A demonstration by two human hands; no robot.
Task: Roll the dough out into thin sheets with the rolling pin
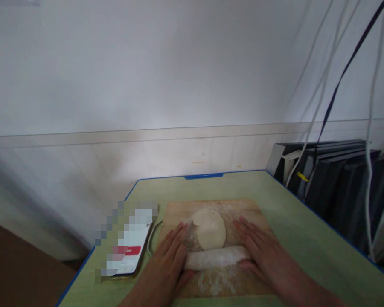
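Note:
A floured rolling pin lies crosswise on a wooden board. My left hand holds its left end, fingers stretched forward and thumb on the near side. At the right end, my right hand grips the pin in the same way, its thumb below and fingers beyond. Both palms cover the pin's ends. Just past the pin lies a flat, roughly round sheet of dough, its near edge against or under the pin. Loose flour dusts the board around it.
The board rests on a pale green table with a blue edge. Left of the board are a phone, partly pixelated, and a thin curved strip. Dark flat panels lean at the right, near hanging cables. A white wall stands behind.

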